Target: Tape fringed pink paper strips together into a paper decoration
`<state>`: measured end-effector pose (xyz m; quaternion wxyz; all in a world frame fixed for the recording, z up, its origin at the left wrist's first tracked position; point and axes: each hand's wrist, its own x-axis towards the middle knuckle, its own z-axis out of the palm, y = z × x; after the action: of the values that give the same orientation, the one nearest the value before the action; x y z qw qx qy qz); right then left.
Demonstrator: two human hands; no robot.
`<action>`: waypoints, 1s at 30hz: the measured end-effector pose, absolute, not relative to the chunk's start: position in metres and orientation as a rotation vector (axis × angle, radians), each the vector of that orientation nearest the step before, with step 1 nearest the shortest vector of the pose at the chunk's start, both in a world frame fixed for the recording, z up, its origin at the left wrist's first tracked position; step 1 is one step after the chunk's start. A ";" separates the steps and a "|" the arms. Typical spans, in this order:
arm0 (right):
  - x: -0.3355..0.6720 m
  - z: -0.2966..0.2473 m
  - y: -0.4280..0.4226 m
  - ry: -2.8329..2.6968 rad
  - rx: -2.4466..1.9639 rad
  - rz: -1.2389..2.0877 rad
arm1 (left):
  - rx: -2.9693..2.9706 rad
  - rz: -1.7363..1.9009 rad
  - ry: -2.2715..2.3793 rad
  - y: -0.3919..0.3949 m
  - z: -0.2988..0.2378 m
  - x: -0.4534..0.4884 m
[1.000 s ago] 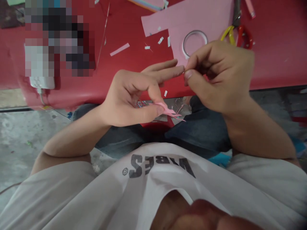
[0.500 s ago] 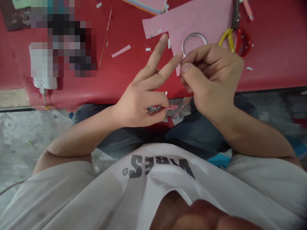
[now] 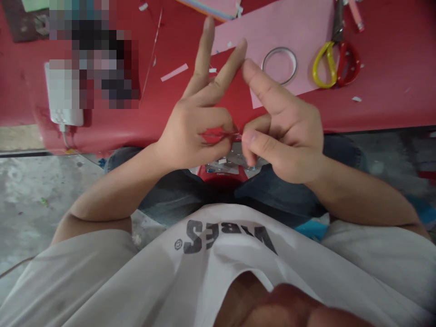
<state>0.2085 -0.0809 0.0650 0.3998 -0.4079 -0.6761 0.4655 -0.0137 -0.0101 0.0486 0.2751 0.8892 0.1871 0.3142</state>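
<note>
My left hand [image 3: 192, 125] pinches a thin pinkish-red paper strip [image 3: 220, 135] between thumb and curled fingers, with its index and middle fingers spread upward. My right hand [image 3: 282, 131] is just right of the strip's far end, its thumb tip close by and index finger raised toward a pink paper sheet [image 3: 289, 27]. Whether the right hand holds anything is hidden. A clear tape roll [image 3: 279, 66] lies on the sheet, next to scissors with yellow and red handles [image 3: 335, 63].
The pink sheet and paper scraps lie on a red table top [image 3: 381, 109]. A white power adapter [image 3: 64, 100] sits at its left, beside a pixelated patch. Shiny scraps [image 3: 231, 163] rest on my jeans [image 3: 289, 195] below the table edge. Concrete floor [image 3: 30, 195] shows at left.
My right hand has drawn back down from the pink sheet and its index finger has straightened. My left hand has moved slightly left, and the scissors now show fully.
</note>
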 end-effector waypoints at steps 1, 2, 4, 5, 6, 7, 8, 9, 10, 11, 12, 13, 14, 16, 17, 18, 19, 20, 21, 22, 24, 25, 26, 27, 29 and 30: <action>0.206 0.065 -0.082 -1.651 -1.002 1.240 | 2.406 0.781 0.614 -0.007 0.047 -0.014; 0.204 0.065 -0.084 -1.587 -0.977 1.263 | 2.450 0.844 0.563 -0.004 0.044 -0.014; 0.200 0.064 -0.087 -1.502 -0.975 1.148 | 2.468 1.185 0.220 0.004 0.037 -0.015; 0.199 0.064 -0.087 -1.484 -0.999 1.051 | 2.455 1.221 0.196 0.007 0.033 -0.015; 0.199 0.064 -0.087 -1.475 -1.031 0.960 | 2.404 1.230 0.246 0.010 0.031 -0.016; 0.200 0.063 -0.085 -1.467 -1.064 0.887 | 2.328 1.165 0.308 0.010 0.031 -0.017; 0.201 0.063 -0.083 -1.471 -1.102 0.829 | 2.225 1.079 0.332 0.010 0.032 -0.019; 0.204 0.062 -0.079 -1.482 -1.141 0.766 | 2.102 0.989 0.319 0.008 0.035 -0.020; 0.207 0.062 -0.075 -1.500 -1.173 0.690 | 1.980 0.927 0.247 0.007 0.038 -0.021; 0.210 0.062 -0.070 -1.524 -1.202 0.595 | 1.872 0.876 0.193 0.004 0.040 -0.022; 0.213 0.062 -0.066 -1.551 -1.211 0.482 | 1.798 0.835 0.131 0.002 0.043 -0.022; 0.216 0.064 -0.062 -1.582 -1.220 0.374 | 1.755 0.807 0.091 0.000 0.044 -0.021; 0.219 0.066 -0.059 -1.632 -1.240 0.299 | 1.738 0.780 0.084 -0.002 0.045 -0.021; 0.221 0.074 -0.058 -1.772 -1.330 0.280 | 1.730 0.752 0.111 -0.008 0.047 -0.019; 0.220 0.078 -0.058 -1.858 -1.401 0.310 | 1.722 0.748 0.143 -0.011 0.049 -0.018; 0.219 0.081 -0.059 -1.921 -1.458 0.315 | 1.711 0.745 0.177 -0.014 0.050 -0.017; 0.218 0.083 -0.061 -1.961 -1.492 0.291 | 1.702 0.741 0.199 -0.017 0.052 -0.016; 0.216 0.084 -0.062 -1.970 -1.498 0.230 | 1.700 0.728 0.203 -0.020 0.054 -0.016; 0.214 0.083 -0.062 -1.967 -1.488 0.159 | 1.698 0.719 0.201 -0.022 0.056 -0.016; 0.213 0.080 -0.062 -1.962 -1.475 0.095 | 1.696 0.707 0.203 -0.024 0.057 -0.016; 0.211 0.074 -0.061 -1.968 -1.455 0.003 | 1.679 0.689 0.225 -0.026 0.057 -0.016; 0.211 0.070 -0.061 -1.975 -1.445 -0.028 | 1.670 0.690 0.233 -0.027 0.056 -0.016; 0.211 0.068 -0.060 -1.973 -1.441 -0.052 | 1.662 0.697 0.233 -0.028 0.054 -0.016; 0.212 0.066 -0.059 -1.965 -1.440 -0.058 | 1.653 0.704 0.230 -0.028 0.052 -0.016; 0.213 0.067 -0.059 -1.928 -1.432 0.063 | 1.618 0.719 0.241 -0.029 0.049 -0.015; 0.214 0.069 -0.058 -1.900 -1.421 0.172 | 1.589 0.729 0.261 -0.030 0.050 -0.015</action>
<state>0.2139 -0.0582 0.0688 0.3723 -0.5545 -0.7412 0.0673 -0.0148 -0.0301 0.0497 0.6342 0.6950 0.1142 0.3189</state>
